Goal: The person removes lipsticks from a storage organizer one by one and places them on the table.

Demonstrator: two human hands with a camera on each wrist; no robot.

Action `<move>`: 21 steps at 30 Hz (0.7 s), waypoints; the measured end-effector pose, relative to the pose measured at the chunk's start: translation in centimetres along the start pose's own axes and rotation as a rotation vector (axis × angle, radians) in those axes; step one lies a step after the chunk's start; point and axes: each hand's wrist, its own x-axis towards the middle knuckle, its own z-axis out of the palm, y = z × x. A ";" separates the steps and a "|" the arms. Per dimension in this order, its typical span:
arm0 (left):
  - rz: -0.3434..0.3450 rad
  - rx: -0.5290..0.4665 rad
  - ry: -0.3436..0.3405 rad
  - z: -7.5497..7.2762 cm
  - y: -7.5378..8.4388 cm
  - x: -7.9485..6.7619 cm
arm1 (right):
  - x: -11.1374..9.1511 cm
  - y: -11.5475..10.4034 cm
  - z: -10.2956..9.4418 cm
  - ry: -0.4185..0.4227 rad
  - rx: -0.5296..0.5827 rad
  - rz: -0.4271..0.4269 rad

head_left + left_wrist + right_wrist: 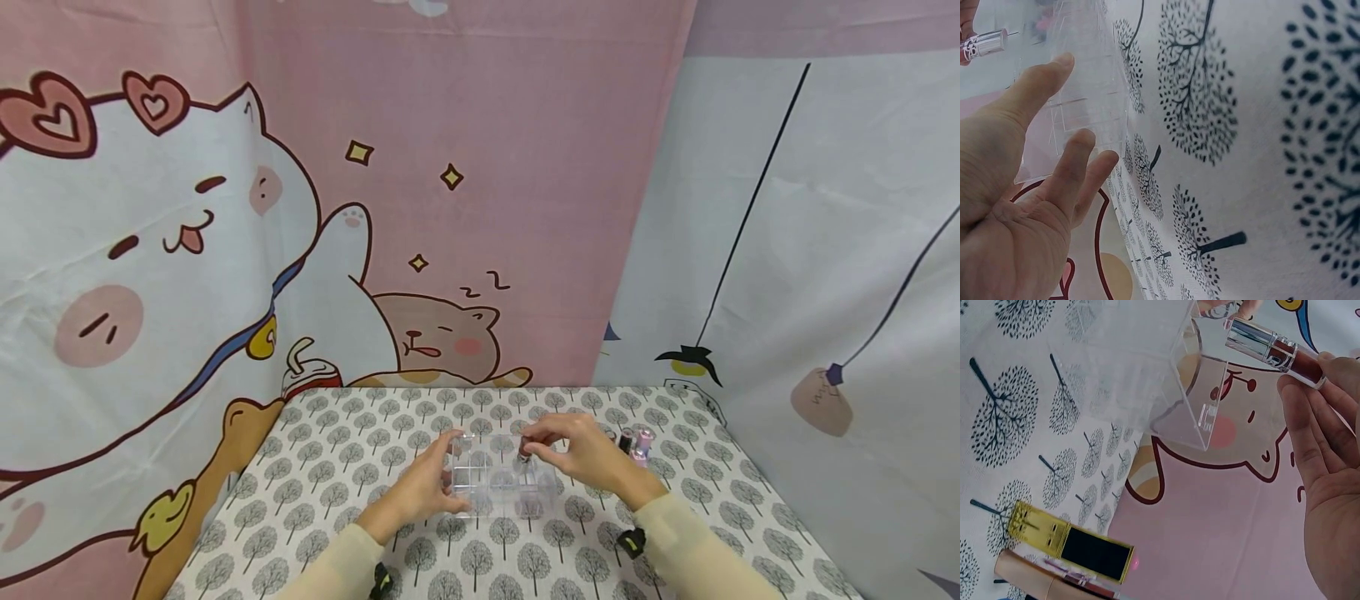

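Note:
A clear plastic organizer with divided compartments (471, 477) stands on the table, in front of me. My left hand (422, 485) holds its left end, thumb at the near side and fingers at the far side; in the left wrist view the thumb and fingers (1072, 164) lie along its clear walls. Over the organizer's right part, my right hand (581, 450) pinches a lip gloss tube (1280, 355) by its dark red end between thumb and fingers. The tube's silver cap (1250, 339) points toward the organizer.
Right of the organizer, partly behind my right hand, stand several cosmetic tubes, among them a black one (626, 440) and a pink one (643, 443). The right wrist view shows a gold-and-black tube (1069, 540) and a rose-gold tube (1025, 574). A tree-print cloth (315, 508) covers the table.

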 end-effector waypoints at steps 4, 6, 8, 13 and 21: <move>-0.002 0.003 0.001 0.0 0.0 0.0 | -0.5 0.4 -0.3 0.003 -0.008 0.022; -0.001 0.002 0.003 0.1 0.0 0.0 | -0.7 0.7 -0.4 0.013 -0.019 0.022; -0.002 0.002 0.002 0.1 -0.1 -0.1 | -0.9 0.8 -0.6 0.019 -0.026 0.022; 0.008 0.000 0.005 0.0 -0.1 -0.1 | -1.4 1.2 -1.2 0.054 -0.038 -0.003; 0.002 0.011 0.002 0.0 -0.1 0.0 | -2.0 1.9 -2.3 0.082 -0.080 0.041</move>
